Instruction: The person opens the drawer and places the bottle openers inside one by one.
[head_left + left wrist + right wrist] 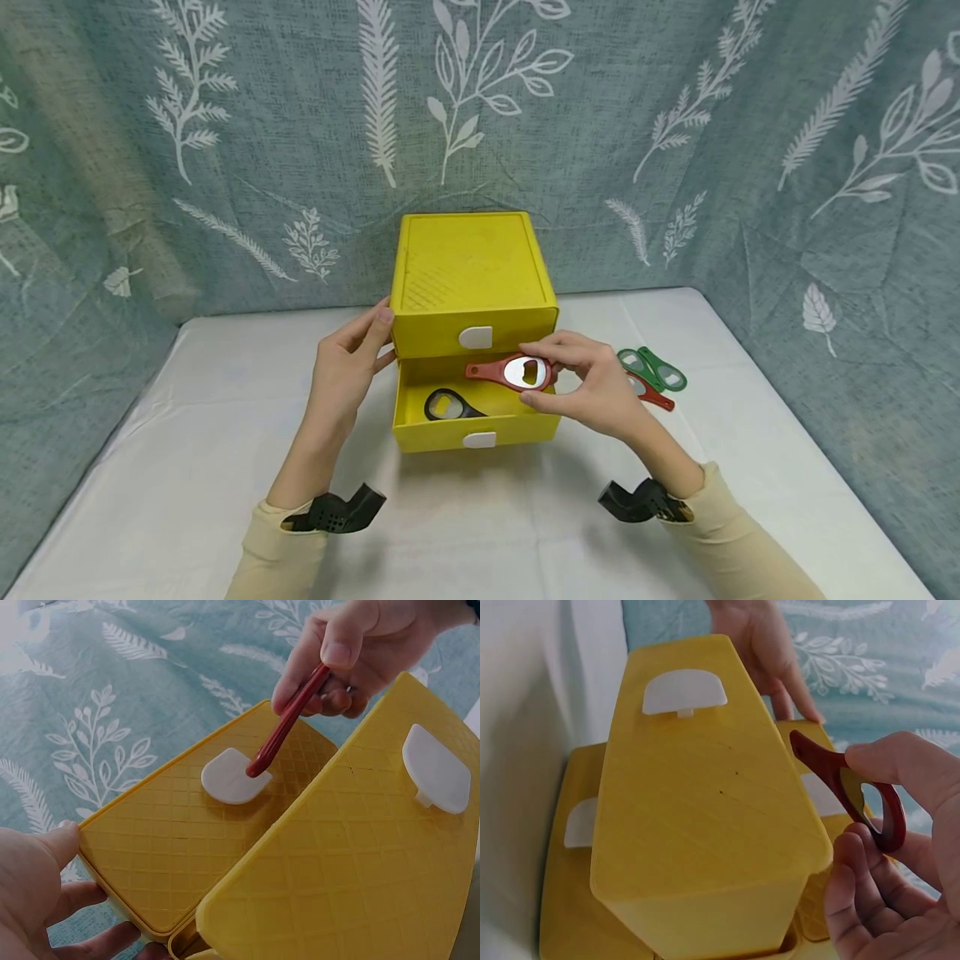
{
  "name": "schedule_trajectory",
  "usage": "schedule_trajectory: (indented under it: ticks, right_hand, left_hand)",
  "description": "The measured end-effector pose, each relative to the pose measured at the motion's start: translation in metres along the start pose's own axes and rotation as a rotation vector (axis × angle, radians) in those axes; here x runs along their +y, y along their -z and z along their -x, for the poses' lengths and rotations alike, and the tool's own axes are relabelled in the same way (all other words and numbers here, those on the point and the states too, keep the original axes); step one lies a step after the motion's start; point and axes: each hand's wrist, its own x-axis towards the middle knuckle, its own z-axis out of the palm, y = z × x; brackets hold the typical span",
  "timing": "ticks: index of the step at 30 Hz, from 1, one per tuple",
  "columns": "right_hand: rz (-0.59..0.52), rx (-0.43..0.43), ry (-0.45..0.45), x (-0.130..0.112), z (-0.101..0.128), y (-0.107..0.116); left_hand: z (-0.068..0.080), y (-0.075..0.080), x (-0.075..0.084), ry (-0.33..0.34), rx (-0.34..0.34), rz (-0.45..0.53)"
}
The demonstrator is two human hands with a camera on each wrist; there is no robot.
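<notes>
Right hand (600, 392) pinches red opener (513, 372) above drawer (480, 421).

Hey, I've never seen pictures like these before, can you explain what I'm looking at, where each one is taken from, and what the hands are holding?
These are three views of one moment. The big picture comes from a camera on a person's head, looking down at a white table. The two smaller ones come from cameras strapped to each wrist.

On the table stands a yellow drawer box with its lower drawer pulled open. A black bottle opener lies inside. The left hand rests against the box's side. The right hand pinches a red bottle opener over the open drawer. More openers, green and red, lie on the table to the right.
</notes>
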Motion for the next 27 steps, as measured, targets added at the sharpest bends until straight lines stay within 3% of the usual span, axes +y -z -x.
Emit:
schedule_trajectory:
  ticks: [11,18,21,27]
  right_hand:
    - [0.02,0.001,0.015,-0.033,-0.011,-0.012]
    - [0.164,-0.003,0.099,-0.008,-0.01,-0.018]
    - [0.212,0.002,0.092,0.002,-0.007,-0.016]
    - [0.212,0.11,0.038,-0.028,-0.003,-0.005]
  left_hand:
    - [0.0,0.0,0.001,0.004,0.002,0.01]
    - [-0.001,-0.001,0.002,0.005,0.004,-0.002]
    - [-0.002,-0.001,0.002,0.008,0.003,-0.006]
    - [-0.003,0.0,0.003,0.011,-0.003,-0.003]
